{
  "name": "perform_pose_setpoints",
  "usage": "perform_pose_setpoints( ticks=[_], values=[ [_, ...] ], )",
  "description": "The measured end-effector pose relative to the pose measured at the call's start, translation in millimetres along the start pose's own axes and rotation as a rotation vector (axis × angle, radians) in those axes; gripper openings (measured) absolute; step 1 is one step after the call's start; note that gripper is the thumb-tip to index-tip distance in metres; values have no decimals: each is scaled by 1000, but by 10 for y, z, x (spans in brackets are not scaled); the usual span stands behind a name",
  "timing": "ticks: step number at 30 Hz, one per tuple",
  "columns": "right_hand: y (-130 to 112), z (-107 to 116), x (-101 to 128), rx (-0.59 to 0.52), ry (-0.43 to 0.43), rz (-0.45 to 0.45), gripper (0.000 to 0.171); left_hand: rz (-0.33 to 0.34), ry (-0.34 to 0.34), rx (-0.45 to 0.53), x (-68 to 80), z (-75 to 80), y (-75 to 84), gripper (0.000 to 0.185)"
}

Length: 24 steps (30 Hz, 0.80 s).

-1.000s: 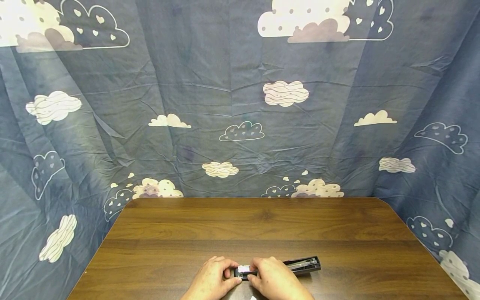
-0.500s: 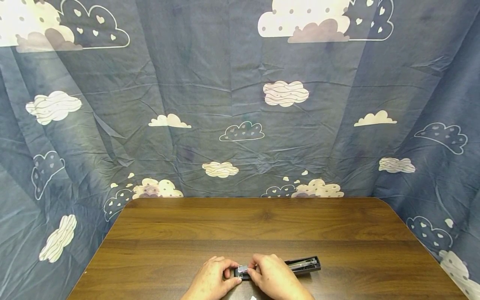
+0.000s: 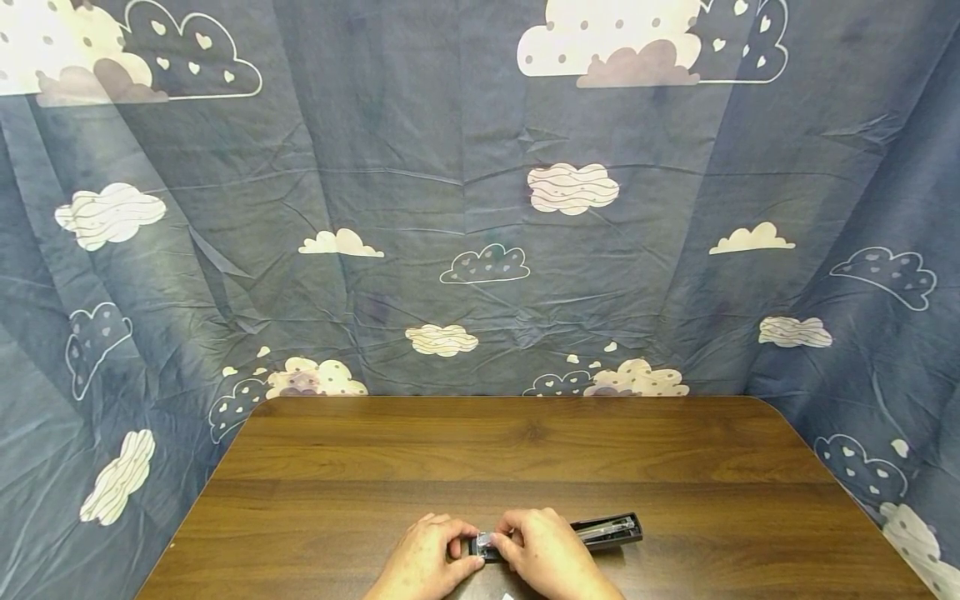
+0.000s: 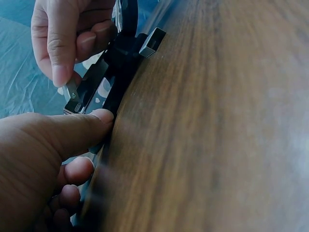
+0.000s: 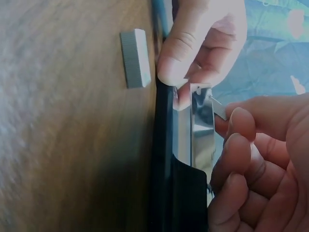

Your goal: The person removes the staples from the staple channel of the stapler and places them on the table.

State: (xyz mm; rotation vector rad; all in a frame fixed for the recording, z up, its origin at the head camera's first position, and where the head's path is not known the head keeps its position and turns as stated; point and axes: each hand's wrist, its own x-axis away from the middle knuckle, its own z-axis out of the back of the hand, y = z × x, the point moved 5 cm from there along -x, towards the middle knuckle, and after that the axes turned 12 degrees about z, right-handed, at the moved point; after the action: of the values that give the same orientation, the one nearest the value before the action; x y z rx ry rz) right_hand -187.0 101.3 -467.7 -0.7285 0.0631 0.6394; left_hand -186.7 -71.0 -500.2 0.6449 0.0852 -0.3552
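Observation:
A black stapler [image 3: 606, 530] lies opened out flat near the table's front edge. Its shiny metal magazine [image 5: 202, 123] faces up. My left hand [image 3: 459, 557] grips the stapler's left end, with the thumb [image 4: 72, 133] pressed against the black body [image 4: 118, 60]. My right hand [image 3: 501, 542] sits just right of it and pinches a thin metal piece [image 5: 219, 108] at the open end of the magazine. The same piece [image 4: 71, 90] shows under the right fingertips in the left wrist view. The hands hide the stapler's left half in the head view.
A small grey block of staples [image 5: 133, 58] lies on the brown wooden table [image 3: 525, 450], close in front of the stapler. A blue cloth with cloud prints [image 3: 480, 208] hangs behind and around the table.
My right fingers have slid a little to the left along the magazine, towards my left hand, and now cover more of the metal. The left hand and stapler have stayed put.

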Motion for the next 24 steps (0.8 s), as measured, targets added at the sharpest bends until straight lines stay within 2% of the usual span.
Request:
perform_pose_setpoints(
  ticks=[9,24],
  values=[
    [2,131,3,5,28,4,12,-16,18,-2,1,7,13,25],
    [31,344,29,-29,25,-9,14,0,13,8,-2,-5,1,26]
  ],
)
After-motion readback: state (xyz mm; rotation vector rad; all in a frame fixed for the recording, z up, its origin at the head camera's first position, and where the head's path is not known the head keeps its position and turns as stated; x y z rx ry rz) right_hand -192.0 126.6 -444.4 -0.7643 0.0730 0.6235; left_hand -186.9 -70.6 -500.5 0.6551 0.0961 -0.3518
